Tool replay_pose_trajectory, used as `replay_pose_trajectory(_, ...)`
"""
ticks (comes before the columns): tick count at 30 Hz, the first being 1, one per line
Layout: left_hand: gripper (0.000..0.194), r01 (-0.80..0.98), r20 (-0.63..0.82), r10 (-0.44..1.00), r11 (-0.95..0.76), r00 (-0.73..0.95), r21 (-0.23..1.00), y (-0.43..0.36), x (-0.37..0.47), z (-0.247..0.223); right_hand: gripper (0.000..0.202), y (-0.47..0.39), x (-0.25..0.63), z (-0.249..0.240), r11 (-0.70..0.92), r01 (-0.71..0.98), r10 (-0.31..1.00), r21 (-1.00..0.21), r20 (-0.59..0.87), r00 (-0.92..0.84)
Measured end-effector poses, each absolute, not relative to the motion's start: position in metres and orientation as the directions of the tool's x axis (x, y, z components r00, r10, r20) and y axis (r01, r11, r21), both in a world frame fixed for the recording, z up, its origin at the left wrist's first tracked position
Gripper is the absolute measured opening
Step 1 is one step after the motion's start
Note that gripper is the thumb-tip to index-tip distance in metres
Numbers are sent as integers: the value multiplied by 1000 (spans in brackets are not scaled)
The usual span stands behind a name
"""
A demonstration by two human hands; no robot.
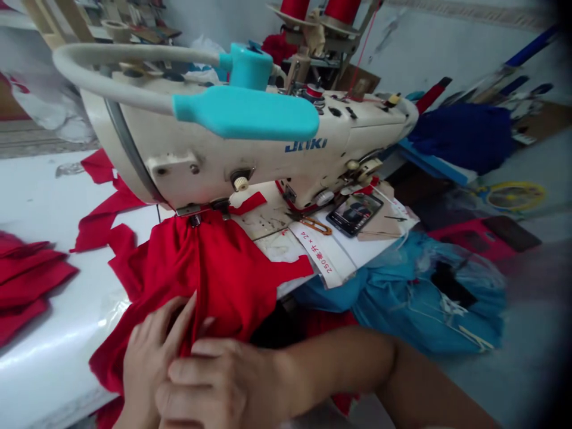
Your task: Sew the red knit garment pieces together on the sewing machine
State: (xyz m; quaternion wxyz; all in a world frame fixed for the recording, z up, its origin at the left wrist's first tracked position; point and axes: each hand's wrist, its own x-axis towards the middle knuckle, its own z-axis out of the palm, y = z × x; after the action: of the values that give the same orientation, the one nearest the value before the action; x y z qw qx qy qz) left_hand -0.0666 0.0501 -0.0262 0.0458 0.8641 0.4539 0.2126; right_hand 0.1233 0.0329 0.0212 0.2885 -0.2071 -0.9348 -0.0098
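Red fabric (232,268) lies under the needle area of a white sewing machine (205,155) and hangs over the table's front edge. A raised fold runs from the presser foot (195,219) down to my hands. My left hand (154,351) rests on the fabric left of the fold, its thumb and forefinger closed on the cloth. My right hand (210,381) is partly in front of my left wrist, with bent fingers gathered on the red fabric at the fold's lower end. The cloth between its fingers is mostly hidden.
Red pieces (27,280) lie on the white table (40,196) at left. Orange-handled snips (315,224) and a phone (356,213) are right of the machine. A blue bag (402,292) stands beyond the right edge. Red thread cones (342,11) stand behind.
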Motion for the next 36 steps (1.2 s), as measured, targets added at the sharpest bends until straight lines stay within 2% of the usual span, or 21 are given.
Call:
replay_pose_trajectory(2, 38, 808, 270, 846, -524, 459, 269, 66, -68, -29, 23, 44, 146, 21, 883, 468, 406, -24, 536, -740)
replay_pose_trajectory(5, 33, 864, 198, 914, -401, 354, 304, 84, -80, -10, 39, 53, 179, 8, 745, 668, 578, 12, 490, -653)
replay_pose_trajectory(7, 29, 841, 302, 903, -405, 306, 359, 87, -82, 9, 40, 51, 189, -6, 712, 702, 620, -2, 473, -627)
replay_pose_trajectory(10, 27, 768, 514, 788, -547, 340, 332, 76, -64, 20, 30, 40, 190, -23, 747, 663, 568, -39, 555, -607)
replay_pose_trajectory(13, 35, 689, 460, 707, -682, 537, 246, 64, -41, 3, 28, 26, 188, -29, 716, 695, 579, -67, 613, -538)
replay_pose_trajectory(15, 39, 656, 445, 667, -726, 598, 207, 61, -39, -10, 33, 17, 188, -31, 660, 748, 630, -73, 596, -498)
replay_pose_trajectory(18, 33, 647, 429, 675, -725, 600, 235, 68, -55, -14, 32, 7, 182, -35, 627, 775, 655, -84, 596, -465)
replay_pose_trajectory(21, 27, 638, 438, 684, -720, 584, 275, 71, -66, 0, 29, 2, 172, -40, 654, 746, 637, -125, 623, -454)
replay_pose_trajectory(24, 27, 647, 461, 660, -731, 593, 216, 59, -58, 15, 24, 2, 167, -42, 653, 746, 645, -131, 613, -457)
replay_pose_trajectory(27, 33, 652, 404, 651, -742, 643, 158, 39, -41, 17, 24, 2, 170, -42, 661, 741, 638, -119, 610, -470)
replay_pose_trajectory(30, 39, 652, 341, 660, -742, 670, 155, 27, -30, 16, 24, 1, 176, -42, 686, 716, 622, -127, 613, -487)
replay_pose_trajectory(36, 35, 684, 274, 693, -715, 666, 146, 28, -24, 21, 24, 2, 181, -43, 712, 692, 593, -119, 629, -503)
